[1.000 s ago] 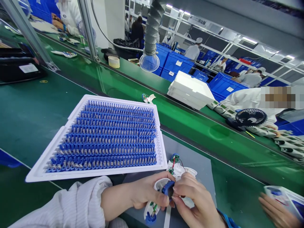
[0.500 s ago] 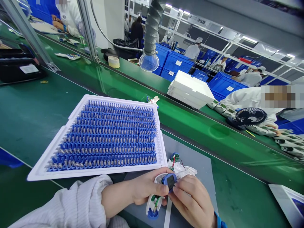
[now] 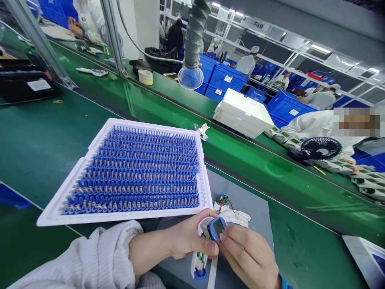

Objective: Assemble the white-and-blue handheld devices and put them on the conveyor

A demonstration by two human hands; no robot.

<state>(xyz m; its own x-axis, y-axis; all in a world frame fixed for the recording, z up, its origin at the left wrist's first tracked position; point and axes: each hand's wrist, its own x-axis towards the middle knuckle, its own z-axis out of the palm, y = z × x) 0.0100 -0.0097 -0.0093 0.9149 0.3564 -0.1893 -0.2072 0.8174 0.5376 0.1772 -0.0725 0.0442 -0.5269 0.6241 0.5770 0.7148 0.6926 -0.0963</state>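
A white handheld-device housing is gripped in my left hand, whose thumb presses along its side. Inside the housing show green circuit parts and wires, and a blue round piece sits at its lower end. My right hand pinches the edge of a blue-framed display with a dark screen, at the housing's upper end. Whether the display is seated in the housing I cannot tell. Just behind my hands, another white housing part lies on the grey mat, with a wired green circuit board beside it.
A white tray with rows of small blue and metal parts stands to the left. Beyond it runs a green conveyor belt carrying another wired assembly. White trays are stacked across the belt, near a co-worker and a black fan.
The blue display has turned so its screen faces up toward me more. Both hands and the housing have shifted slightly right in view. The assembly on the belt has moved slightly right.
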